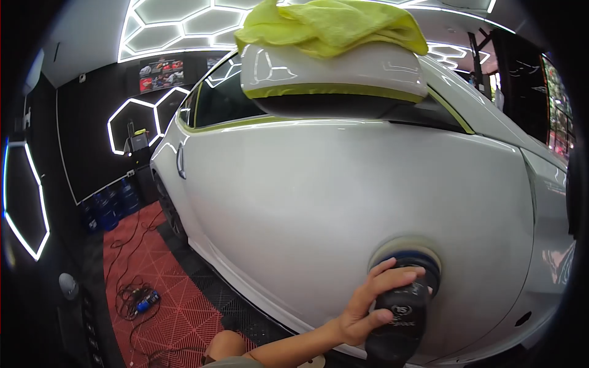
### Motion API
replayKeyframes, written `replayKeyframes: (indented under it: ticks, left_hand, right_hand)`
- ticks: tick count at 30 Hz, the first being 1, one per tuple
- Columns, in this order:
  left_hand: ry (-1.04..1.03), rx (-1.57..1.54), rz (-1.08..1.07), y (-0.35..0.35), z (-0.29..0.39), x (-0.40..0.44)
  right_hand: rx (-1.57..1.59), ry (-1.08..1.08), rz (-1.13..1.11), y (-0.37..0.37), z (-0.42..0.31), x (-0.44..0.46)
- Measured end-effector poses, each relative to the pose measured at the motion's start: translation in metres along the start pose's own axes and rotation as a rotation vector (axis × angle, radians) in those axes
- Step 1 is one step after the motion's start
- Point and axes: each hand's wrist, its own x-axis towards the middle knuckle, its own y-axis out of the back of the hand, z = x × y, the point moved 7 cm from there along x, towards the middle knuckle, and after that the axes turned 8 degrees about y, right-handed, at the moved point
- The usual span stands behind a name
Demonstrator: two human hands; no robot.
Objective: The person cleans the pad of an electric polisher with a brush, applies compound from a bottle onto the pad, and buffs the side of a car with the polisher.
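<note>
My left hand (pixel 362 300) reaches in from the lower left, its fingers and thumb wrapped over the head of a black car polisher (pixel 399 328). The polisher's pale round pad (pixel 388 248), with a blue backing plate (pixel 402 256), lies against the white car door (pixel 294 202) at its lower right. Light reflections on the panel look hazy around the pad. The polisher's rear end runs out of the bottom of the view. My right hand is not visible.
A yellow-green cloth (pixel 331 27) drapes over the side mirror (pixel 331 70), above the door. Yellow-green tape edges the window. On the red floor tiles (pixel 178 300) lies a coiled black cable with a blue connector (pixel 147 302). Blue water bottles (pixel 109 208) stand by the wall.
</note>
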Motion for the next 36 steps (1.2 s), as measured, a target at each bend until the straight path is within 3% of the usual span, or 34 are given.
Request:
replayKeyframes:
  ticks: [2, 6, 12, 15, 21, 24, 28, 31, 34, 36]
  left_hand:
    - [0.163, -0.413, 0.245, 0.029, -0.003, -0.01]
    - [0.212, -0.449, 0.323, 0.078, -0.002, -0.025]
    - [0.198, -0.455, 0.299, 0.143, -0.011, -0.042]
    - [0.211, -0.482, 0.329, 0.173, -0.015, -0.059]
    - [0.159, -0.261, 0.471, 0.251, -0.014, -0.084]
    - [0.101, -0.444, 0.438, 0.291, -0.021, -0.092]
    - [0.103, -0.43, 0.471, 0.342, -0.021, -0.1]
    - [0.086, -0.33, 0.532, 0.377, -0.023, -0.109]
    - [0.026, -0.334, 0.611, 0.408, -0.031, -0.12]
    - [0.007, -0.369, 0.633, 0.427, -0.032, -0.121]
  right_hand:
    - [0.067, 0.184, -0.014, 0.0, -0.036, 0.002]
    - [0.139, 0.349, -0.045, -0.012, -0.076, 0.005]
    - [0.212, 0.548, -0.116, -0.078, -0.077, 0.016]
    - [0.033, 0.673, -0.043, -0.1, -0.105, 0.007]
    - [0.07, 0.515, -0.146, -0.139, -0.189, -0.003]
    - [0.167, 0.441, -0.196, -0.172, -0.204, -0.001]
    - [0.051, 0.403, -0.176, -0.204, -0.245, -0.002]
    - [0.048, 0.513, -0.186, -0.228, -0.262, 0.005]
    - [-0.082, 0.629, 0.03, -0.236, -0.303, 0.014]
    - [-0.051, 0.623, -0.184, -0.254, -0.315, 0.013]
